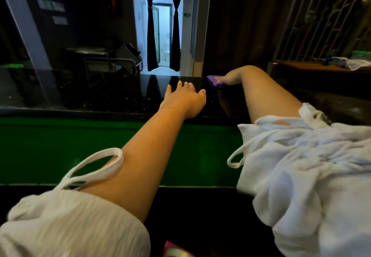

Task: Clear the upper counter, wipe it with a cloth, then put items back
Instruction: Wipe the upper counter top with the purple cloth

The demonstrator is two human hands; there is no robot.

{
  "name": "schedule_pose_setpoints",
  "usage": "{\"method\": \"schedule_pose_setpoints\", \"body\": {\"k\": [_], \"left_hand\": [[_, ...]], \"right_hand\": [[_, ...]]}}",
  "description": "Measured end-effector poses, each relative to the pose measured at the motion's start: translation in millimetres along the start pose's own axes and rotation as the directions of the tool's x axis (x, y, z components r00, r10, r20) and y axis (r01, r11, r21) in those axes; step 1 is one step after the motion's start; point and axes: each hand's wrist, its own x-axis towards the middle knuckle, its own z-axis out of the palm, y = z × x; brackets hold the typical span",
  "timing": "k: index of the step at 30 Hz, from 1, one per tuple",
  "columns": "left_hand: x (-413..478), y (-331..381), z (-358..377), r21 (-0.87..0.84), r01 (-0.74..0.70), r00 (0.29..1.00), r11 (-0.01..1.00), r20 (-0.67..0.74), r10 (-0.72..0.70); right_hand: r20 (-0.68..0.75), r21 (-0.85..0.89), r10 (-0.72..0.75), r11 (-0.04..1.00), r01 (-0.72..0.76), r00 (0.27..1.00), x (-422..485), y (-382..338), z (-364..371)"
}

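The upper counter [90, 94] is a glossy black speckled slab across the middle of the head view. My left hand [185, 98] lies flat on it, palm down, fingers apart, holding nothing. My right hand [228, 79] reaches to the counter's far edge and presses a purple cloth [213, 81] against the surface. Only a small part of the cloth shows from under the fingers. Both arms wear loose white sleeves.
A green panel [60, 148] runs below the upper counter, with a dark lower counter [200, 216] under it. A wooden shelf [313, 67] with a white cloth bundle [353, 63] stands at the right. Metal trolleys [108, 62] and a curtained doorway [163, 35] lie beyond.
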Motion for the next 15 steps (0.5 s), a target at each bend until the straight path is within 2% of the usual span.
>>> {"method": "schedule_pose_setpoints", "body": {"k": [3,8,10,12,15], "left_hand": [[-3,0,-1,-0.033,-0.002,0.999,0.999,-0.049,0.0],[-19,3,-7,-0.138,0.01,0.979,0.99,-0.2,-0.038],[-29,6,-9,-0.086,-0.014,0.959,0.996,-0.283,-0.011],[-37,9,-7,-0.011,-0.037,0.941,0.999,-0.336,0.031],[-53,24,5,0.022,-0.034,0.949,0.999,-0.312,0.039]], "right_hand": [[0.031,0.008,-0.013,1.0,0.013,0.999,-34,-20,7],[0.079,-0.019,-0.166,0.986,0.168,0.983,-72,-14,26],[0.078,-0.076,-0.261,0.961,0.267,0.962,-97,-9,31],[0.028,-0.138,-0.301,0.943,0.302,0.953,-117,3,34],[-0.027,-0.188,-0.286,0.942,0.276,0.958,-149,27,34]]}}
